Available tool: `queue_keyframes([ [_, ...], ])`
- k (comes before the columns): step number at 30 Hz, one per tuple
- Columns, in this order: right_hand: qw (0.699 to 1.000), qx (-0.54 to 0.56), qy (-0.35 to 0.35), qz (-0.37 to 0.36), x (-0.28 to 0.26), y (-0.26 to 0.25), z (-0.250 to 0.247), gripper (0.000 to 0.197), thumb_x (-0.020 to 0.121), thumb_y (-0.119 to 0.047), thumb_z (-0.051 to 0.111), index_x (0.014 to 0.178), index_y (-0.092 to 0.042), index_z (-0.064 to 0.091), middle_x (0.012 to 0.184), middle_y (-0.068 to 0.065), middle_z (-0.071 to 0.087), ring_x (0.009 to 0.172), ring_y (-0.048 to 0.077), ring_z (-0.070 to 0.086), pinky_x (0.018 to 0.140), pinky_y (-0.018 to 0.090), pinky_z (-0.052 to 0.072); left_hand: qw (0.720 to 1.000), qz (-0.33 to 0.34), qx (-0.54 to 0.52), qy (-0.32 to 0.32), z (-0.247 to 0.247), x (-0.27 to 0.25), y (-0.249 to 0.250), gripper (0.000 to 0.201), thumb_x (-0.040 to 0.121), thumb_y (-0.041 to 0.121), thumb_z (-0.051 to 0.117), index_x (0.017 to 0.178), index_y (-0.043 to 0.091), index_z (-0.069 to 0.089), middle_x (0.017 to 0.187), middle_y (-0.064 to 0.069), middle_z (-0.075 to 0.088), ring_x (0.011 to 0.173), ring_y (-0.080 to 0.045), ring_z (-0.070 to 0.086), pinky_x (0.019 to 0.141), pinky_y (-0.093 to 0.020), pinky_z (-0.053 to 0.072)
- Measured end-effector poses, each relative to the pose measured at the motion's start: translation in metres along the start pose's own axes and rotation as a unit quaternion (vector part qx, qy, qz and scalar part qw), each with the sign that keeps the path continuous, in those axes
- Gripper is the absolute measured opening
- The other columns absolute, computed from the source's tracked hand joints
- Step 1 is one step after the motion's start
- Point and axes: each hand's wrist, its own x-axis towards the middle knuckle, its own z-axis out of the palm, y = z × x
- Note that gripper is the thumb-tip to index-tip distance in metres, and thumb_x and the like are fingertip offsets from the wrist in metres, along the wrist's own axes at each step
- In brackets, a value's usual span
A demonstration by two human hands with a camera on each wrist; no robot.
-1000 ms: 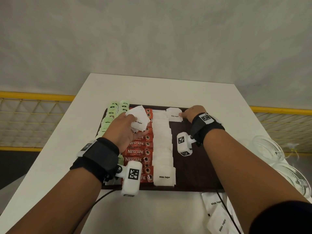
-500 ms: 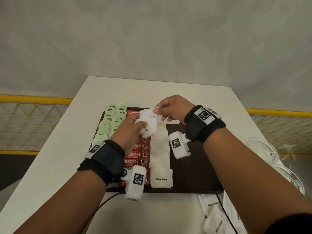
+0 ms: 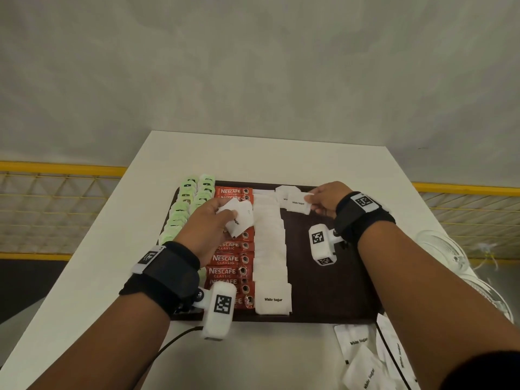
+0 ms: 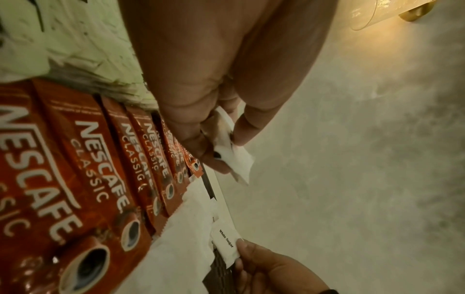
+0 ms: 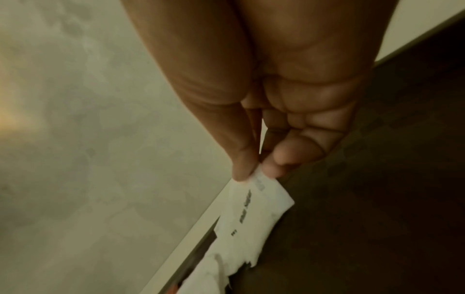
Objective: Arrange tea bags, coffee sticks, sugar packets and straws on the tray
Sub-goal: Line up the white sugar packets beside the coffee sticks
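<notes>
A dark tray (image 3: 332,285) on the white table carries rows of green tea bags (image 3: 180,215), red Nescafe coffee sticks (image 3: 228,260) and white sugar packets (image 3: 270,249). My left hand (image 3: 208,223) hovers over the coffee sticks and grips a small bunch of sugar packets (image 3: 239,218) (image 4: 236,159). My right hand (image 3: 323,201) pinches one sugar packet (image 3: 298,204) (image 5: 254,208) by its edge at the tray's far side, beside another packet (image 3: 284,192) lying there. No straws show.
Loose sugar packets (image 3: 363,358) lie on the table (image 3: 281,156) at the near right, off the tray. Clear plastic containers (image 3: 455,257) stand at the right edge. A yellow railing (image 3: 56,167) runs behind the table. The tray's right half is bare.
My right hand took one sugar packet from the bunch in my left hand and carried it right, down to the tray's far side. My left hand sank a little over the coffee sticks.
</notes>
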Motion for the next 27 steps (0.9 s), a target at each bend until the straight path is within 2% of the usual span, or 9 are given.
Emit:
queue_keyframes([
  [6, 0.997, -0.068, 0.023, -0.018, 0.008, -0.005, 0.006, 0.017, 0.084, -0.015, 0.073, 0.101, -0.012, 0.068, 0.079, 0.001, 0.066, 0.064, 0.012, 0.060, 0.059, 0.022, 0.052, 1.000, -0.011, -0.004, 0.008, -0.001, -0.001, -0.003, 0.025, 0.098, 0.006, 0.050, 0.121, 0.012, 0.059, 0.126, -0.015, 0.062, 0.114, -0.032, 0.061, 0.096, -0.046, 0.053],
  [8, 0.997, -0.063, 0.033, -0.030, 0.012, -0.005, 0.008, 0.019, 0.080, -0.017, 0.076, 0.097, -0.014, 0.069, 0.075, -0.003, 0.065, 0.061, 0.007, 0.060, 0.048, 0.017, 0.045, 1.000, -0.015, -0.007, 0.003, 0.000, -0.001, -0.004, 0.027, 0.098, 0.005, 0.048, 0.123, 0.010, 0.057, 0.129, -0.016, 0.060, 0.117, -0.033, 0.060, 0.098, -0.046, 0.052],
  [10, 0.998, -0.055, 0.029, -0.029, 0.014, -0.007, 0.012, 0.018, 0.079, -0.017, 0.077, 0.094, -0.016, 0.067, 0.074, -0.003, 0.065, 0.060, 0.007, 0.061, 0.045, 0.016, 0.044, 1.000, -0.016, -0.005, 0.001, 0.000, -0.001, -0.004, 0.028, 0.097, 0.004, 0.047, 0.123, 0.010, 0.057, 0.130, -0.016, 0.058, 0.118, -0.033, 0.059, 0.095, -0.043, 0.053],
  [16, 0.998, -0.044, 0.030, -0.023, 0.020, -0.005, 0.016, 0.015, 0.079, -0.018, 0.076, 0.088, -0.018, 0.063, 0.085, 0.002, 0.067, 0.065, 0.010, 0.063, 0.052, 0.020, 0.050, 1.000, -0.014, 0.023, 0.009, 0.001, -0.002, -0.005, 0.032, 0.096, 0.003, 0.056, 0.127, 0.010, 0.055, 0.123, -0.012, 0.065, 0.108, -0.030, 0.066, 0.089, -0.042, 0.057],
  [18, 0.996, -0.064, 0.047, -0.026, 0.020, -0.007, 0.017, 0.015, 0.080, -0.023, 0.075, 0.086, -0.017, 0.063, 0.096, 0.008, 0.069, 0.075, 0.017, 0.064, 0.069, 0.028, 0.057, 0.999, -0.014, 0.033, 0.015, 0.000, -0.002, -0.006, 0.033, 0.094, 0.005, 0.061, 0.126, 0.011, 0.056, 0.119, -0.011, 0.067, 0.105, -0.028, 0.068, 0.087, -0.042, 0.058],
  [21, 0.979, -0.172, 0.087, -0.064, 0.005, -0.021, 0.019, 0.031, 0.087, -0.036, 0.067, 0.100, -0.009, 0.068, 0.109, 0.012, 0.070, 0.096, 0.026, 0.065, 0.093, 0.039, 0.052, 0.998, 0.003, 0.048, 0.031, 0.000, -0.001, -0.007, 0.030, 0.090, 0.010, 0.068, 0.119, 0.011, 0.061, 0.114, -0.009, 0.071, 0.102, -0.026, 0.070, 0.087, -0.041, 0.058],
  [23, 0.979, -0.149, 0.069, -0.119, -0.018, -0.035, 0.025, 0.036, 0.089, -0.043, 0.063, 0.101, -0.009, 0.069, 0.103, 0.008, 0.071, 0.098, 0.026, 0.065, 0.092, 0.039, 0.051, 0.997, 0.019, 0.047, 0.050, 0.003, -0.001, -0.005, 0.023, 0.089, 0.012, 0.070, 0.111, 0.011, 0.063, 0.106, -0.008, 0.073, 0.097, -0.024, 0.070, 0.081, -0.036, 0.058],
  [25, 0.982, -0.107, -0.009, -0.157, -0.046, -0.046, 0.033, 0.042, 0.088, -0.051, 0.061, 0.099, -0.011, 0.068, 0.095, 0.003, 0.071, 0.092, 0.021, 0.064, 0.084, 0.035, 0.053, 0.996, 0.032, 0.034, 0.073, 0.008, 0.001, -0.004, 0.020, 0.088, 0.012, 0.071, 0.106, 0.008, 0.064, 0.101, -0.008, 0.073, 0.090, -0.023, 0.069, 0.072, -0.031, 0.056],
  [27, 0.978, -0.093, -0.096, -0.161, -0.064, -0.052, 0.042, 0.047, 0.084, -0.056, 0.063, 0.104, -0.013, 0.068, 0.096, 0.000, 0.070, 0.089, 0.016, 0.063, 0.076, 0.031, 0.052, 0.995, 0.034, 0.005, 0.089, 0.013, 0.002, -0.002, 0.027, 0.085, 0.013, 0.075, 0.107, 0.006, 0.062, 0.102, -0.012, 0.072, 0.090, -0.025, 0.070, 0.072, -0.032, 0.057],
])
